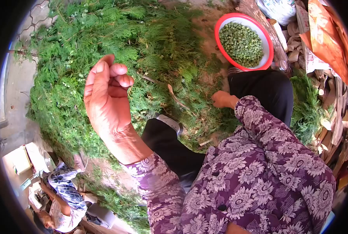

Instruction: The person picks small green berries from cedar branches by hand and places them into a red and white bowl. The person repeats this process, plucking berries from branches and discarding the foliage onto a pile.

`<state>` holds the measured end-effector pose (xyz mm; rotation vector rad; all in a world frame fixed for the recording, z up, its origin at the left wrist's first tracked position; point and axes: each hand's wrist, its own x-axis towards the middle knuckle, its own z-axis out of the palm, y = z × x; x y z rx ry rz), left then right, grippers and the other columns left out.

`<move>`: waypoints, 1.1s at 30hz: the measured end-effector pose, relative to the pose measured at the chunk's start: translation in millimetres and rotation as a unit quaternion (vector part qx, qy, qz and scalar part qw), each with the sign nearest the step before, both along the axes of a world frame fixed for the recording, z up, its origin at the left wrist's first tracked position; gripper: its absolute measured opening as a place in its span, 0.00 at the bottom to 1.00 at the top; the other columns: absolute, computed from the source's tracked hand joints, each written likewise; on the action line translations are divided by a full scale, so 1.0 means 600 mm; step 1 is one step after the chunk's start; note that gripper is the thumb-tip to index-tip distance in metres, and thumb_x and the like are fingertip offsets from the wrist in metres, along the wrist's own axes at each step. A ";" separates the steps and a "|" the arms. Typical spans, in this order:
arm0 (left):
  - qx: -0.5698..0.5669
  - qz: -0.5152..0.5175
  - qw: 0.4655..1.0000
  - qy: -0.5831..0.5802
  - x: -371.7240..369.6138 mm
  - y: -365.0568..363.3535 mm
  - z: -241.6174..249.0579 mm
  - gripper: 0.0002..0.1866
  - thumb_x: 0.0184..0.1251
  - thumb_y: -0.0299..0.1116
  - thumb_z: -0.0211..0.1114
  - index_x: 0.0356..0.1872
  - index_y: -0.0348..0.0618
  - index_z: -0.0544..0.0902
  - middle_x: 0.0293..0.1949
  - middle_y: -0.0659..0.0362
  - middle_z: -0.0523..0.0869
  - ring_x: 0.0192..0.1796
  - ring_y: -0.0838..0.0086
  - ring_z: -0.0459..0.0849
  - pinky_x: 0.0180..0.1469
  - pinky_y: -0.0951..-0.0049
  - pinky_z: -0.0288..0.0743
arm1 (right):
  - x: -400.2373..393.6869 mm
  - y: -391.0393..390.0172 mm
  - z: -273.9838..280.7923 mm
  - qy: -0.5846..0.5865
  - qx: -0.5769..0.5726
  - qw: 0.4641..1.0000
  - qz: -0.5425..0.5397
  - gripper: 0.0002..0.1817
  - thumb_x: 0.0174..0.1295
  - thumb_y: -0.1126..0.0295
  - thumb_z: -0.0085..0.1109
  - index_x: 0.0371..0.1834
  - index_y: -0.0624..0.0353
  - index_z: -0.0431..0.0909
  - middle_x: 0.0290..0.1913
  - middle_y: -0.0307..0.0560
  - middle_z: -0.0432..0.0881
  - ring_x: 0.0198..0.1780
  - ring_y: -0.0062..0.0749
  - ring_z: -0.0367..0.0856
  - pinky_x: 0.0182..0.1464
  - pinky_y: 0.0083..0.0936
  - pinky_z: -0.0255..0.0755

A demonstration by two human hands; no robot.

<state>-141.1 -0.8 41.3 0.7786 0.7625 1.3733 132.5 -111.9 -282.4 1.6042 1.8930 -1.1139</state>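
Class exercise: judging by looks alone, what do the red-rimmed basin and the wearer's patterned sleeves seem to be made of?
The basin: probably plastic, judging by its smooth, evenly coloured red rim and glossy white inner wall; enamelled metal cannot be ruled out. It holds small green pods. The sleeves: soft woven or knitted fabric, matte, printed with white flowers on purple; it folds and creases at the elbow.

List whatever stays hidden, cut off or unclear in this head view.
- Left hand: fingers curled over the palm, so anything inside is hidden.
- Right hand: fingertips buried in the pile of green leafy sprigs.
- Round red-rimmed plastic basin: small green pieces inside, too small to identify.
- Second person in a striped top: cut off by the lens edge.
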 end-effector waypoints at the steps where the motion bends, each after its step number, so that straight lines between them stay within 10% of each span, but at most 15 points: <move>1: 0.002 -0.001 1.000 0.000 0.001 0.001 0.000 0.10 0.62 0.30 0.58 0.38 0.33 0.78 0.25 0.53 0.82 0.23 0.75 0.75 0.28 0.77 0.69 | 0.004 -0.007 -0.012 -0.001 0.001 1.000 -0.001 0.15 0.49 0.64 0.54 0.36 0.63 0.77 0.37 0.60 0.78 0.42 0.54 0.76 0.44 0.43 0.70; 7: 0.009 -0.032 0.999 0.026 0.001 -0.006 -0.001 0.13 0.64 0.34 0.56 0.43 0.33 0.75 0.28 0.56 0.81 0.25 0.76 0.71 0.32 0.74 0.67 | -0.001 -0.017 0.015 -0.040 -0.026 0.996 -0.069 0.21 0.49 0.66 0.56 0.49 0.57 0.73 0.45 0.58 0.75 0.48 0.52 0.73 0.49 0.41 0.69; 10: 0.002 -0.017 0.999 0.029 0.013 -0.012 0.007 0.13 0.62 0.33 0.58 0.41 0.33 0.77 0.26 0.55 0.82 0.24 0.76 0.72 0.30 0.76 0.68 | -0.023 -0.007 0.048 -0.016 0.011 0.998 -0.055 0.27 0.47 0.71 0.58 0.56 0.48 0.70 0.62 0.59 0.58 0.59 0.57 0.60 0.55 0.46 0.62; 19: -0.006 -0.010 0.997 0.081 0.008 -0.035 -0.002 0.17 0.62 0.36 0.59 0.44 0.31 0.75 0.25 0.52 0.81 0.22 0.74 0.73 0.28 0.75 0.67 | -0.067 -0.044 0.021 -0.063 -0.026 0.997 0.023 0.39 0.47 0.73 0.62 0.65 0.39 0.58 0.70 0.56 0.39 0.62 0.61 0.53 0.56 0.52 0.57; 28: -0.026 -0.050 0.992 0.111 0.040 -0.033 -0.001 0.17 0.64 0.37 0.56 0.46 0.32 0.73 0.27 0.56 0.78 0.24 0.77 0.68 0.32 0.74 0.64 | 0.028 -0.177 -0.027 -0.136 -0.098 0.974 0.153 0.29 0.53 0.69 0.57 0.61 0.42 0.65 0.68 0.53 0.47 0.65 0.59 0.49 0.54 0.58 0.55; 33: -0.039 -0.023 0.995 0.088 0.051 -0.030 -0.004 0.15 0.61 0.34 0.59 0.42 0.32 0.77 0.25 0.52 0.81 0.22 0.74 0.71 0.28 0.75 0.67 | 0.088 -0.210 -0.054 -0.154 -0.207 0.966 -0.012 0.23 0.51 0.61 0.58 0.53 0.51 0.73 0.61 0.56 0.62 0.62 0.54 0.58 0.56 0.53 0.57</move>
